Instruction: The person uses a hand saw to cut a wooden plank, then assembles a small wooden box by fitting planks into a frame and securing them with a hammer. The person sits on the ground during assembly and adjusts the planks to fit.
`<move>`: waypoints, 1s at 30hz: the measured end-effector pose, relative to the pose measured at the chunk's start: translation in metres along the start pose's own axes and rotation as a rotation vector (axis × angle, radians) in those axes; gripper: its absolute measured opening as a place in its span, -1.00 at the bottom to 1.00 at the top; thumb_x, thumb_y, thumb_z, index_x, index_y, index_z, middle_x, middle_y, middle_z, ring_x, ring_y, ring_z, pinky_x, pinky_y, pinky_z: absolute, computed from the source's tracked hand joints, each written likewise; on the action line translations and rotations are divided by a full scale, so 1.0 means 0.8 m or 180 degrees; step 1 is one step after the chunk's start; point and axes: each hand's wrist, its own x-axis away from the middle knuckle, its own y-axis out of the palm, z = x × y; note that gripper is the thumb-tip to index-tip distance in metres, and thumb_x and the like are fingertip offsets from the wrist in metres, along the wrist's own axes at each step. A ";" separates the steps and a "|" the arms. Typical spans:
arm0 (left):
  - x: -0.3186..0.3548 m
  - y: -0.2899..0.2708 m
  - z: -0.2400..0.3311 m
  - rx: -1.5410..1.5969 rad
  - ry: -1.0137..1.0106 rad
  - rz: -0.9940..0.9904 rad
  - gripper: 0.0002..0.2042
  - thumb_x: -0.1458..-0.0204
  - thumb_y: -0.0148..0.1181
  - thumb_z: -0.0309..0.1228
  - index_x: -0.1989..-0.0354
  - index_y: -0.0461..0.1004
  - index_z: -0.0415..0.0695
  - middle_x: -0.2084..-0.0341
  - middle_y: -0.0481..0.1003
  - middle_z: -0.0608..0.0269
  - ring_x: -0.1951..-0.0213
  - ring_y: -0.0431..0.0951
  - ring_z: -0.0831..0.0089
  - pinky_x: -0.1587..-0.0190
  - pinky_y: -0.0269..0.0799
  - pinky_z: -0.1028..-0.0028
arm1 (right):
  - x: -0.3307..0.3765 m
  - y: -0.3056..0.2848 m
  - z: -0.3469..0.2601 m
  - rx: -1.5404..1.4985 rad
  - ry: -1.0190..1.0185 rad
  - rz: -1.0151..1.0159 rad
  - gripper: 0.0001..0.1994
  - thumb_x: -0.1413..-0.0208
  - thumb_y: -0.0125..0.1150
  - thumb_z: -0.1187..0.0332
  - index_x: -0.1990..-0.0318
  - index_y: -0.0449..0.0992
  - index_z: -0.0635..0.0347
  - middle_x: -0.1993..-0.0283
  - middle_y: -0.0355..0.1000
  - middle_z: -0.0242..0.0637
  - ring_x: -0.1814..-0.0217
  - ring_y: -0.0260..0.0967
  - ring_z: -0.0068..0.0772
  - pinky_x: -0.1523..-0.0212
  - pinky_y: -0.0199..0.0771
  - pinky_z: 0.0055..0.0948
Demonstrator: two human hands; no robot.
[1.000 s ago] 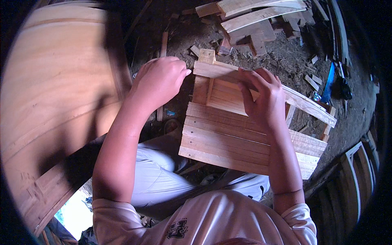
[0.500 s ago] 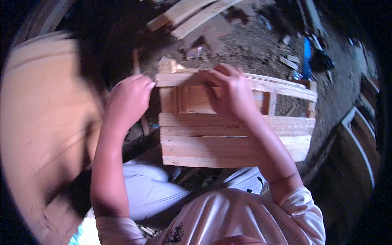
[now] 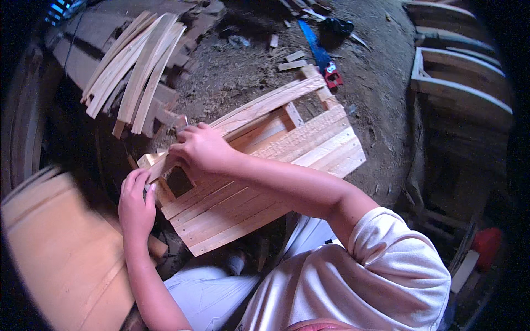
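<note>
A slatted wooden crate (image 3: 265, 191) lies tilted before me, its left end nearer and its right end farther off. Along its far side runs a pale wooden slat (image 3: 270, 101), with an open gap between it and the nearer boards. My right hand (image 3: 205, 150) is closed over this slat close to its left end, fingers bent down around it. At the slat's very end, my left hand (image 3: 138, 201) has its fingers and thumb at the corner, gripping it. Whether either hand also holds something small is hidden.
A stack of curved wooden strips (image 3: 138, 66) lies at the far left. Beyond the crate, a handsaw (image 3: 320, 52) with a blue blade and red handle lies on the dirt with wood scraps (image 3: 292, 62). A large board (image 3: 66, 248) stands left; wooden frames (image 3: 458, 83) line the right.
The view has turned right, and the crate now appears slanted. My right hand has moved along the slat to its left end. My left hand has come onto that end.
</note>
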 end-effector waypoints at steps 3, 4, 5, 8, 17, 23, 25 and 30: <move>-0.001 0.005 0.005 0.0001 -0.0055 -0.0024 -0.71 -0.16 0.17 -0.50 -0.07 0.48 -0.23 -0.06 0.48 0.05 -0.12 0.46 0.04 -0.20 0.38 0.19 | -0.002 -0.009 -0.007 0.0312 0.0031 -0.0277 -0.72 0.06 0.35 0.14 0.14 0.66 -0.13 0.23 0.52 -0.29 -0.01 0.49 -0.18 -0.07 0.40 -0.11; -0.002 0.008 0.008 -0.0008 0.0003 -0.0031 -0.71 -0.17 0.17 -0.50 -0.06 0.47 -0.23 -0.05 0.47 0.04 -0.12 0.46 0.04 -0.20 0.38 0.19 | -0.002 -0.013 -0.008 0.0439 0.0021 -0.0358 -0.69 0.06 0.32 0.12 0.11 0.66 -0.16 0.23 0.52 -0.31 -0.02 0.48 -0.20 -0.08 0.38 -0.09; -0.003 0.011 0.009 -0.0021 0.0069 -0.0036 -0.72 -0.17 0.17 -0.50 -0.06 0.47 -0.23 -0.05 0.47 0.03 -0.12 0.46 0.03 -0.20 0.37 0.19 | 0.000 -0.008 -0.004 0.0521 0.0092 -0.0485 -0.61 0.06 0.34 0.08 0.02 0.65 -0.18 0.19 0.51 -0.29 -0.06 0.45 -0.19 -0.10 0.35 -0.04; 0.004 0.012 0.006 -0.0053 0.0101 -0.0001 -0.73 -0.18 0.17 -0.49 -0.05 0.45 -0.24 -0.07 0.45 0.01 -0.14 0.44 0.01 -0.22 0.36 0.17 | 0.014 -0.046 -0.027 0.0079 0.0060 0.0268 -0.53 0.05 0.43 0.11 -0.07 0.63 -0.05 0.08 0.50 -0.17 -0.12 0.43 -0.07 -0.19 0.38 -0.05; 0.014 0.016 0.010 -0.0049 0.0014 0.0038 -0.71 -0.20 0.18 -0.45 -0.06 0.45 -0.27 -0.10 0.43 0.00 -0.17 0.43 0.03 -0.25 0.33 0.20 | 0.231 -0.266 -0.002 -0.0698 0.0718 0.1318 -0.53 0.04 0.43 0.51 -0.11 0.56 0.15 -0.03 0.56 -0.11 -0.14 0.46 -0.01 -0.19 0.45 -0.11; -0.004 0.022 0.039 -0.0321 0.0085 0.0263 -0.62 -0.15 0.24 -0.44 -0.13 0.42 -0.27 -0.14 0.42 -0.04 -0.20 0.41 0.00 -0.29 0.32 0.17 | 0.456 -0.338 0.055 -0.0174 0.2961 0.1619 -0.72 -0.30 0.19 0.35 -0.11 0.58 0.19 0.01 0.61 -0.17 -0.03 0.56 -0.31 -0.06 0.53 -0.35; -0.015 0.031 0.054 -0.0097 0.0345 0.0293 -0.55 -0.16 0.25 -0.43 -0.21 0.37 -0.24 -0.20 0.39 -0.06 -0.26 0.37 0.00 -0.33 0.28 0.17 | 0.528 -0.324 0.064 -0.0117 0.3497 0.1622 -0.74 -0.25 0.22 0.38 -0.05 0.58 0.25 0.07 0.62 -0.08 0.06 0.60 -0.28 0.04 0.56 -0.34; -0.038 0.068 0.096 0.0230 0.0579 -0.0043 -0.38 -0.12 0.29 -0.48 -0.38 0.24 -0.17 -0.32 0.29 -0.08 -0.36 0.28 -0.01 -0.39 0.22 0.18 | 0.719 -0.211 0.078 -0.0025 0.4571 0.1023 -0.74 -0.21 0.26 0.32 0.03 0.64 0.26 0.11 0.64 -0.12 0.08 0.60 -0.27 0.01 0.55 -0.29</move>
